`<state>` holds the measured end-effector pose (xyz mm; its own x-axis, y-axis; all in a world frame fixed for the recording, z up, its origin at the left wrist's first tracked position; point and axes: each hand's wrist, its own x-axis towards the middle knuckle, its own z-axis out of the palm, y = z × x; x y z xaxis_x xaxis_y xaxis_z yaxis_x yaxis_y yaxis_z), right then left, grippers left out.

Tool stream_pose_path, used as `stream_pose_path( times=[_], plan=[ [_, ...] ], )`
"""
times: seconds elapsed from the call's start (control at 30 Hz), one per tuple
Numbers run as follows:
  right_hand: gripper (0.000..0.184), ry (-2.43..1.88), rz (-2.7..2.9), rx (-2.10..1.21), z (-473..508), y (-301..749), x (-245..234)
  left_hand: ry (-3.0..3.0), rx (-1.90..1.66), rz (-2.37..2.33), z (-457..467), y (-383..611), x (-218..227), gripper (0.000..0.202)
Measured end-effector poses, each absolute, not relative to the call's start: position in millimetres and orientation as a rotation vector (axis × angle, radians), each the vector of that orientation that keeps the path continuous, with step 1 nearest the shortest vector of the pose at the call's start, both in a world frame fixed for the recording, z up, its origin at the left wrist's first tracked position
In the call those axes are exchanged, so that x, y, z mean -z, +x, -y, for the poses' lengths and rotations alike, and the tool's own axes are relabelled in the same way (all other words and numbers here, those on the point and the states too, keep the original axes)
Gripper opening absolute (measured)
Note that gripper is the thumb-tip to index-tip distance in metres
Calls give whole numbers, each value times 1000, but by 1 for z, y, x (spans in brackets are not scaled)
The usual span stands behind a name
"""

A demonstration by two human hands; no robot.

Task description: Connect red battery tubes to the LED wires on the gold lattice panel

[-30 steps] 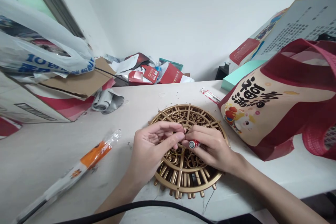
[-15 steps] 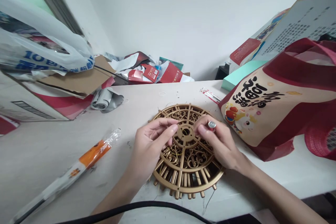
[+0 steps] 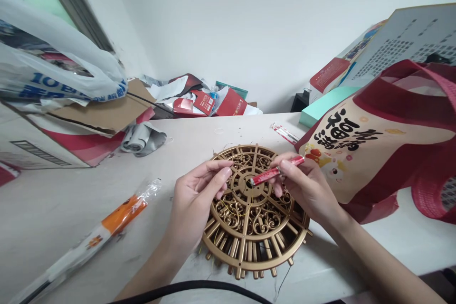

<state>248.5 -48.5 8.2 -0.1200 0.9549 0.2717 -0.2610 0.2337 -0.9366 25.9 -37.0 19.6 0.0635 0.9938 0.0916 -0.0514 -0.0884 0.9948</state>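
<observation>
In my right hand is a slim red tube with pale lettering and a silvery end; its exact kind I cannot make out. The tube slants above the hub of a round gold-coloured wheel with scrollwork and short pegs around its rim. My left hand hovers over the wheel's left side, thumb and forefinger pinched together. What they grip is too fine to make out. Close below those fingers a thin yellow thread trails over the scrollwork. The wheel lies flat on the white table.
Left of the wheel lies an orange-and-white wrapped packet. A large dark red gift bag stands close on the right. Boxes and a white plastic bag crowd the left back. A black cable crosses the front.
My right hand has turned the red tube from end-on to lengthwise, pointing left over the hub. My left hand shifted slightly left, still pinched. The whole view moved a little.
</observation>
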Motion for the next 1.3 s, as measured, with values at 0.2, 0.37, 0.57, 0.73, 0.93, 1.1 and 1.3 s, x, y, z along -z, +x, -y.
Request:
stream_pose_path(
  times=[0.2, 0.37, 0.57, 0.73, 0.93, 1.1, 1.3],
  plan=[
    [14, -805, 1243, -1381, 49, 243, -6, 1281, -1308, -1069, 39, 24, -18, 22],
    [22, -859, 1244, -1406, 48, 241, -5, 1321, -1290, -1071, 41, 25, -18, 20],
    [28, -878, 1224, -1381, 47, 241, -2, 1378, -1300, -1053, 43, 27, -20, 18],
    [27, -874, 1247, -1367, 47, 239, -3, 1392, -1308, -1042, 43, 29, -21, 16],
    [25, -834, 1220, -1407, 49, 238, -4, 1432, -1326, -1023, 44, 30, -20, 15],
    [25, -840, 1219, -1400, 49, 238, -5, 1449, -1337, -1015, 45, 32, -21, 13],
    [24, -836, 1217, -1405, 50, 238, -5, 1458, -1342, -1025, 45, 32, -21, 13]
  ],
)
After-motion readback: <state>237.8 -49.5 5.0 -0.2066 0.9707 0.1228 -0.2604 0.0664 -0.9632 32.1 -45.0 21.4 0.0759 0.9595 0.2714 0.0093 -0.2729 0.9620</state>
